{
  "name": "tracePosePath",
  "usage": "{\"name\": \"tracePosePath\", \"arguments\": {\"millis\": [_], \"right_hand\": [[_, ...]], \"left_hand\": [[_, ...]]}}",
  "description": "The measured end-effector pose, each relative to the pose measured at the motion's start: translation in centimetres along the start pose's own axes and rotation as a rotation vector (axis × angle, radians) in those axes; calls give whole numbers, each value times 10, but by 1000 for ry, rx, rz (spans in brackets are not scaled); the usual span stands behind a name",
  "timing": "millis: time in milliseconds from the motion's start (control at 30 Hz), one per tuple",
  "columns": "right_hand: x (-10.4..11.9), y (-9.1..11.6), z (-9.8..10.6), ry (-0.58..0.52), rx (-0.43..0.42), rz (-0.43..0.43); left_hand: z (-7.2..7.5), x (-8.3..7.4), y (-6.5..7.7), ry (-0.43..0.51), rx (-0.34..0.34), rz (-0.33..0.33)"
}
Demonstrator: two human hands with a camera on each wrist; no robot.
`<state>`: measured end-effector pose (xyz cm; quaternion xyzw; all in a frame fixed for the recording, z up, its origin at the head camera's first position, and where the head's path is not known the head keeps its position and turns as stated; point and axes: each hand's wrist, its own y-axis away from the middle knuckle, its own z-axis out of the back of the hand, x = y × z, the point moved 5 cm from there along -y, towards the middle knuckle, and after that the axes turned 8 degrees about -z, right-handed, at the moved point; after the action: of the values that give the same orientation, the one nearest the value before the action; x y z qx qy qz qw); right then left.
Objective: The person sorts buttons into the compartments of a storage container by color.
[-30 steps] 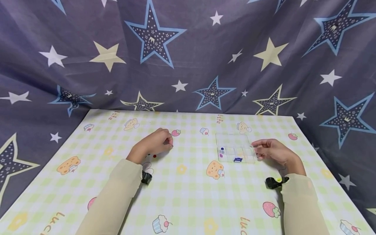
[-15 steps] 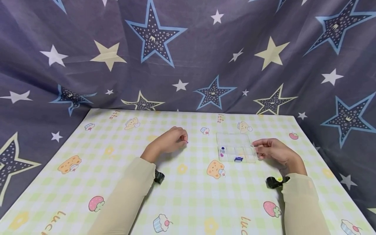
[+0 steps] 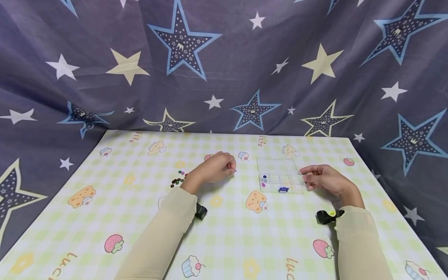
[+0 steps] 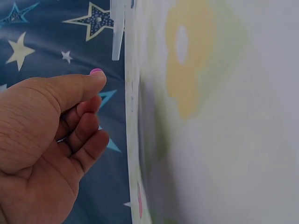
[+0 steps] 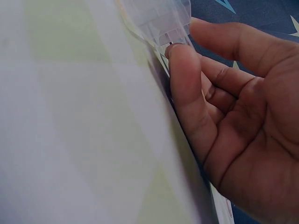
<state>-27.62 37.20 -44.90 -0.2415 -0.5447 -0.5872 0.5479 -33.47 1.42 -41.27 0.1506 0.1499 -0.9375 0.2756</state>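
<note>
My left hand (image 3: 219, 168) is above the table, left of a clear plastic compartment box (image 3: 274, 189). Between thumb and finger it pinches a small pink disc (image 4: 96, 70), mostly hidden behind the thumb. The box lies with its lid raised towards the back and a blue latch (image 3: 283, 189) at the front. In its left compartments are a dark blue disc (image 3: 265, 177), a pale one and a purple disc (image 3: 263, 185). My right hand (image 3: 327, 179) holds the box at its right edge, fingers curled against the side.
Several small discs (image 3: 177, 181), brown, green, red and purple, lie loose on the table left of my left wrist, partly covered by it. A checked cloth with printed cartoons covers the table (image 3: 227, 233). Behind it hangs a dark star-patterned curtain (image 3: 224, 77).
The left hand has moved right towards the box, carrying the pink disc, and uncovered the loose discs behind it. The right hand and the box have stayed put.
</note>
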Motion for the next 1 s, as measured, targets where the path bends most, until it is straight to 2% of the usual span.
{"name": "tracePosePath", "arguments": {"millis": [233,600,767,1000], "right_hand": [[0,0,-1,-7,6,-4],[-1,-2,-1,-2,-1,-12],[0,-1,0,2,4,-2],[0,0,0,5,4,1]], "left_hand": [[-2,-10,-11,10,11,-17],[-10,-31,-33,9,30,-81],[-13,-43,-43,2,34,-130],[-20,-59,-53,-24,79,-138]]}}
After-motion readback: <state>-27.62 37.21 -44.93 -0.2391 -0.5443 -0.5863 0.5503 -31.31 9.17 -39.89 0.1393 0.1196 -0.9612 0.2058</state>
